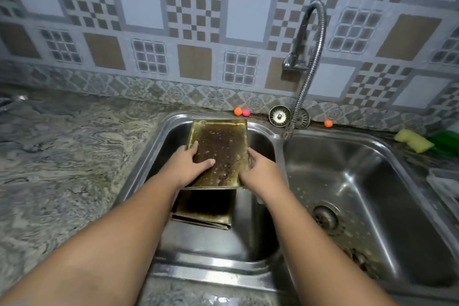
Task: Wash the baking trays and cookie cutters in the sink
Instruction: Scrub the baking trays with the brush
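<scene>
Tray looks pretty grim: brassy rim, dark speckled crust inside. My left hand and right hand grip its sides.

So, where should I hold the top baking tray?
By its long side rims, one hand from each side, as the left hand and right hand hold it: the top baking tray is tilted, and its raised rims offer a grip.
</scene>
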